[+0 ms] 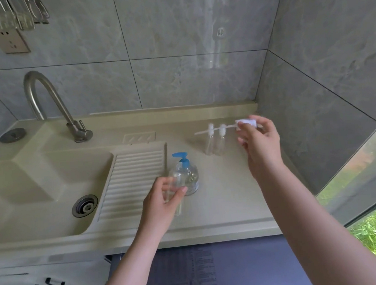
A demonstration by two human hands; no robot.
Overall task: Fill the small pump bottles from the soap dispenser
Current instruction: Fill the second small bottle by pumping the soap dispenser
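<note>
At the centre of the frame the left hand (pixel 162 199) curls its fingers and thumb round a small clear bottle (pixel 173 197) that has no pump on it, holding it just in front of the soap dispenser (pixel 185 176). The dispenser, clear with a blue pump head, stands on the table (pixel 222 207) beside the ribbed drainboard (pixel 133 181). At right of centre the right hand (pixel 258 139) pinches a white pump head (pixel 245 123), its dip tube reaching left over two more small pump bottles (pixel 215 142) that stand upright and capped, touching or nearly so.

The step in hand looks like opening: the pump appears freshly out of the held bottle, and no filling has begun. Next, the pump should be laid down, the open mouth brought under the blue spout, and the freed hand should press the dispenser while the bottle is kept steady and upright.
</note>
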